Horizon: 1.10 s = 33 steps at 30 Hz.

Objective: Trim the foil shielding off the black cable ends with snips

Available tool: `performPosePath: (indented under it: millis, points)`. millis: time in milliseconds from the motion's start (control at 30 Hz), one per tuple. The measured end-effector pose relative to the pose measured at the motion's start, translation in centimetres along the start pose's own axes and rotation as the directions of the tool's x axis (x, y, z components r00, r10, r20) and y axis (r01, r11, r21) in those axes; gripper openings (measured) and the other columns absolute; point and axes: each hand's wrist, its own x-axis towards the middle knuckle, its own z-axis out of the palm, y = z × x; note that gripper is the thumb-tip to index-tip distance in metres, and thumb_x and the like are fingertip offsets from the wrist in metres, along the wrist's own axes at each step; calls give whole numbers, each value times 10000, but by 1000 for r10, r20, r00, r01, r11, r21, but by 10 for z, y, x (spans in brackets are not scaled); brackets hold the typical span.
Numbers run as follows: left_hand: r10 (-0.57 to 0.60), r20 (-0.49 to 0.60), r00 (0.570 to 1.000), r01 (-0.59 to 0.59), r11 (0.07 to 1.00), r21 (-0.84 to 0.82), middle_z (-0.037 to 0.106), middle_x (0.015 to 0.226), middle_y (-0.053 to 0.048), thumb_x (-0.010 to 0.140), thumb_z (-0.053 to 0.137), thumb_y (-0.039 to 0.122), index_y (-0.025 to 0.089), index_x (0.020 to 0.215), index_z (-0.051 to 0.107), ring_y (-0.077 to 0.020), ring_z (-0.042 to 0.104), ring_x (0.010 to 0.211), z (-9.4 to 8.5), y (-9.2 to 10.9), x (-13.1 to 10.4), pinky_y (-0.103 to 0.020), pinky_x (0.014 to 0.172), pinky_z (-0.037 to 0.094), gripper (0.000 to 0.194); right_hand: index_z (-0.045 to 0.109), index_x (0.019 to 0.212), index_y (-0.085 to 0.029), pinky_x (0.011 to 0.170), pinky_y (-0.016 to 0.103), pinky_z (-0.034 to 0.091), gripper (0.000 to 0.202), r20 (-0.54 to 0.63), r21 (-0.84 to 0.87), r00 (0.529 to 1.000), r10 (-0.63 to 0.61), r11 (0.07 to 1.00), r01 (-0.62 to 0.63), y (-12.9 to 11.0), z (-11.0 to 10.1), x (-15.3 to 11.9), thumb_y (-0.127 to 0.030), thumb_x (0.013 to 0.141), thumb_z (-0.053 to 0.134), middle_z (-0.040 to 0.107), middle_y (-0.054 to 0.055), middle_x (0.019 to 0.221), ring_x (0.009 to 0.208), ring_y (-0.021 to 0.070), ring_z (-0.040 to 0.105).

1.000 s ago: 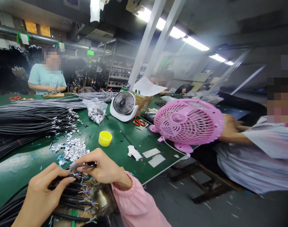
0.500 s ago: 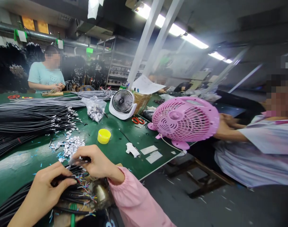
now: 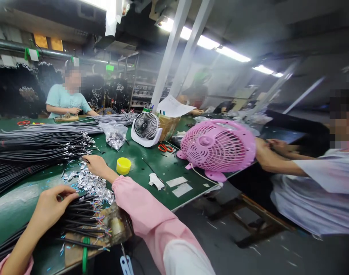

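Observation:
My left hand (image 3: 55,204) is closed, thumb and forefinger pinching a black cable (image 3: 83,198) over a bunch of black cables (image 3: 79,221) with stripped, coloured wire ends. Those cables lie on a wooden board (image 3: 74,254) at the table's near edge. Stretched farther out, my right hand (image 3: 95,166) has its fingers together beside the ends of a large pile of black cables (image 3: 42,151). Something dark shows at its fingertips, too small to name. Below that hand spreads a heap of silvery foil scraps (image 3: 95,185).
A yellow tub (image 3: 123,166), a small white fan (image 3: 145,130), orange-handled scissors (image 3: 165,148) and a bag of small parts (image 3: 115,135) stand on the green table. A large pink fan (image 3: 218,145) is at the right, a co-worker's arms behind it. Another person sits across.
My right hand has moved from beside the left hand forward to the large cable pile, baring more foil scraps. The left hand stays by the near cables. The view has shifted slightly.

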Motion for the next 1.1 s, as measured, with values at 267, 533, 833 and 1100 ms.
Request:
performPosePath:
  millis: [267, 533, 833, 1100]
  points:
    - [55, 348, 936, -68, 997, 26, 747, 957, -24, 898, 694, 409, 174, 932, 702, -182, 703, 877, 10, 9, 22, -401, 844, 561, 238, 670, 1186, -266, 780, 319, 517, 380, 74, -99, 991, -109, 988, 116, -5, -7, -19, -71, 912, 493, 675, 73, 1159, 1026, 237, 670]
    - [-46, 199, 979, 83, 979, -183, 769, 842, -45, 777, 683, 605, 180, 817, 731, -206, 709, 783, 8, 9, 32, -359, 742, 566, 429, 727, 1096, -231, 734, 288, 500, 295, -69, 74, 988, -135, 987, 140, -19, -10, -35, -100, 879, 574, 722, 60, 1058, 921, 217, 687]
    - [-265, -30, 964, 215, 840, -498, 540, 408, 23, 635, 660, 612, 196, 506, 628, -103, 450, 388, 1, 39, 12, -209, 387, 361, 437, 762, 987, -197, 652, 213, 501, 370, -265, 413, 962, -67, 894, 176, -27, -4, -53, -27, 895, 447, 739, 10, 802, 707, 137, 662]
    - [-277, -48, 960, 208, 816, -539, 550, 392, 32, 706, 651, 509, 192, 613, 648, -111, 481, 319, 10, 43, 3, -195, 328, 357, 330, 739, 879, -187, 612, 244, 499, 132, -397, 627, 917, -46, 716, 307, -32, -9, -86, -205, 863, 609, 695, 18, 736, 624, 137, 603]
